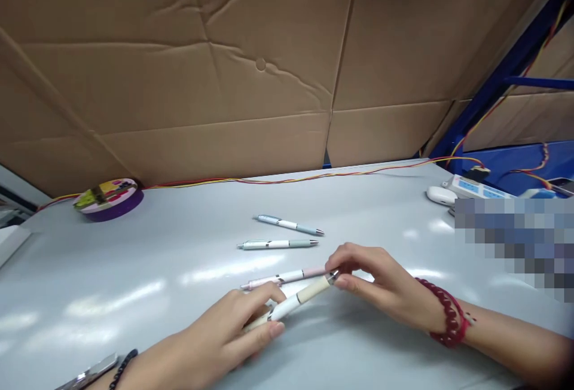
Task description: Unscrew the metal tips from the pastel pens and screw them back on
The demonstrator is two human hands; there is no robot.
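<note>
Cream-and-white pen point(313, 290) slants between my two hands, its metal tip up toward the right; from here I can't tell whether it touches the gray tabletop point(179, 228). My left hand point(228, 324) grips its rear half between thumb and fingers, while my right hand point(385, 285) pinches the tip between thumb and forefinger. Just behind it lies a pink-and-white pen point(291, 275), its front end running to my right fingertips; contact there is unclear to me. Farther back I see a pale green pen point(278, 244), then a light blue pen point(289, 224) set at an angle. Well apart, a round purple box point(119, 210) stands at far left and a power strip point(478, 188) at right, before brown cardboard point(264, 97).
</note>
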